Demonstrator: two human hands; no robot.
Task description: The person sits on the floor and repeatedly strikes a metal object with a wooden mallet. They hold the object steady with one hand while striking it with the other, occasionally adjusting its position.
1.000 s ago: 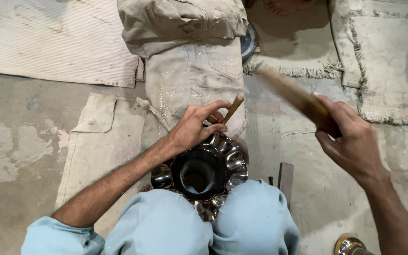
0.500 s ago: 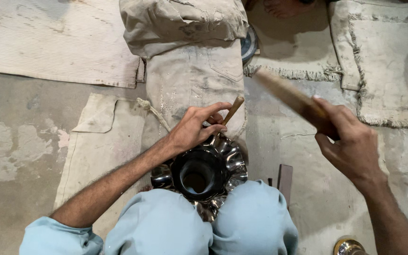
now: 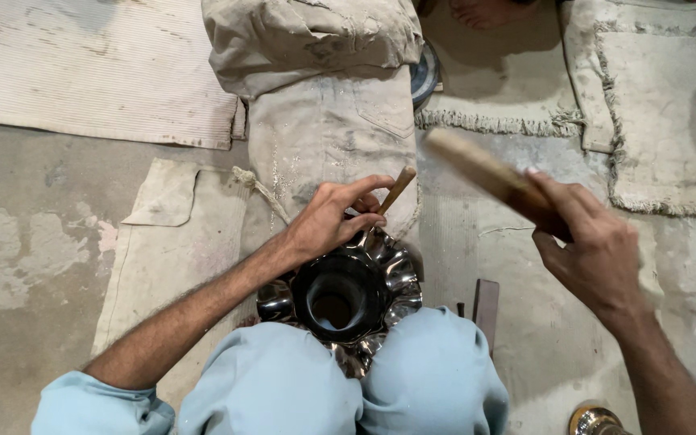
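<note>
Dusty beige cloth sack (image 3: pixel 328 121) on floor ahead, shiny fluted metal bowl (image 3: pixel 346 298) btwn knees w/ left hand (image 3: pixel 328 217) pinching thin wooden-handled punch (image 3: pixel 395 192) at its rim, right hand (image 3: pixel 590 242) clamped on raised wooden mallet (image 3: pixel 485 173).

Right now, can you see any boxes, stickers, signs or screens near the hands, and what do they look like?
None in view: no box, sticker, sign or screen.
Left hand: pinches a thin wooden stick against the shiny ruffled metal vase held between the knees.
Right hand: its grip is closed on a brown wooden mallet, raised and blurred.
Dusty grey cloth sack: lies on the floor beyond the vase.
</note>
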